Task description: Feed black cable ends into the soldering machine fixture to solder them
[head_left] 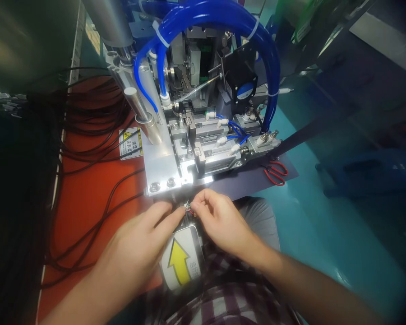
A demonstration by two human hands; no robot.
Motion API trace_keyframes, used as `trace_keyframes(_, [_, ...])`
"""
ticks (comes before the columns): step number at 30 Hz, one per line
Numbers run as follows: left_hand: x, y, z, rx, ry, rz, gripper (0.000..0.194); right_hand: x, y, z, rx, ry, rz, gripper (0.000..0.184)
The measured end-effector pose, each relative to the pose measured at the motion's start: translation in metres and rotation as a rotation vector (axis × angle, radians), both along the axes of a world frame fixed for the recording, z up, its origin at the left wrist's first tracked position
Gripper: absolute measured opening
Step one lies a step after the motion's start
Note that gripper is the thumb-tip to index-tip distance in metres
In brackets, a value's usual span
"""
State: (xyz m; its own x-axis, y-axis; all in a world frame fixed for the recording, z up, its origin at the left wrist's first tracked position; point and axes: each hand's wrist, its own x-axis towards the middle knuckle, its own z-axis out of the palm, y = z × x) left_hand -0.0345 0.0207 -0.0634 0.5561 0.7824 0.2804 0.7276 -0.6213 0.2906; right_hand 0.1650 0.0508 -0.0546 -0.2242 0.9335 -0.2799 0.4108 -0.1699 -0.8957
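Both of my hands meet at the front edge of the metal machine (164,174). Between their fingertips is a small bundle of thin wires (188,208), with a bit of red and some bare silvery ends. My right hand (225,221) pinches the wires between thumb and forefinger. On the other side, my left hand (145,237) has its thumb tip against the bundle, its fingers curled and partly hidden. Just below is a white cover with a yellow arrow (179,259).
Thick blue air hoses (272,58) arch over the machine's pneumatic cylinders (219,160). Red-handled snips (276,174) lie to the right on a dark mat (246,180). Black cables (98,221) run across the orange surface (77,198) at left.
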Motion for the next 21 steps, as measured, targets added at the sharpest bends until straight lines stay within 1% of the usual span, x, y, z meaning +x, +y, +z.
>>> trace_keyframes(3, [0.0,0.001,-0.002,0.028,-0.019,0.0,0.034,-0.001,0.0,-0.001,-0.003,-0.011,-0.017,0.015])
trace_keyframes(7, [0.0,0.003,-0.004,0.035,-0.04,0.011,0.031,0.001,0.001,-0.004,-0.128,0.107,-0.017,0.014])
trace_keyframes(8, [0.001,0.003,-0.004,0.037,-0.047,0.009,0.031,0.002,0.001,-0.004,-0.126,0.117,-0.022,0.013])
trace_keyframes(12, [0.002,0.003,-0.002,0.025,-0.052,0.01,0.032,0.005,0.001,0.002,-0.006,0.058,-0.073,0.011])
trace_keyframes(17, [0.002,0.002,-0.001,0.003,-0.064,0.011,0.032,0.002,0.002,0.007,-0.047,0.05,-0.069,0.011])
trace_keyframes(21, [0.002,0.002,-0.001,-0.008,-0.06,0.008,0.032,0.0,0.003,0.005,-0.1,0.138,-0.064,0.011])
